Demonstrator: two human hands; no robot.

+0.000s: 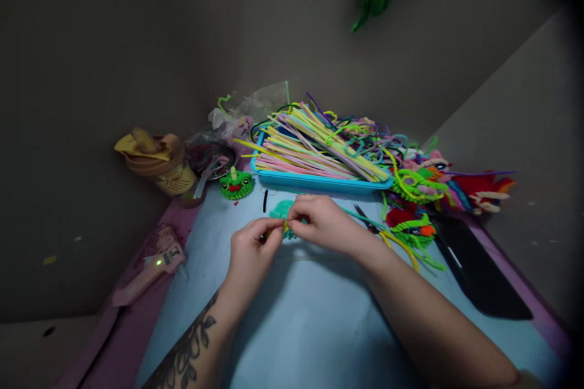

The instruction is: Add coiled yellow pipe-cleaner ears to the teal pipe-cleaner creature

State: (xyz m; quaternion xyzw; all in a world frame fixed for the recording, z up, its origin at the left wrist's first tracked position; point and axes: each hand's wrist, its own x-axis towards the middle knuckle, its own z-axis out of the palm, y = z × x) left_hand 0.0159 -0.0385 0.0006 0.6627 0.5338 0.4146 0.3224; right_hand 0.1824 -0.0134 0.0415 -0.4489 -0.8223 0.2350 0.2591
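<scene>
My left hand [253,249] and my right hand [322,222] meet over the middle of the blue work surface [296,316]. Their fingertips are pinched together on a small yellow pipe cleaner piece [286,226], mostly covered by the fingers. Just behind and partly under the hands is a teal fuzzy pipe cleaner piece [279,209]; whether the fingers touch it I cannot tell. A short black stick [265,200] lies beyond my left hand. Scissors [366,219] rest near my right forearm, with yellow pipe cleaners [401,246] close by.
A blue tray [319,181] heaped with pipe cleaners stands at the back. Left of it sit a green frog-like figure [236,184] and a cup [171,164]. A pink glue gun [150,273] lies at left; colourful fuzzy figures [413,231] and a black flat object [483,273] lie at right.
</scene>
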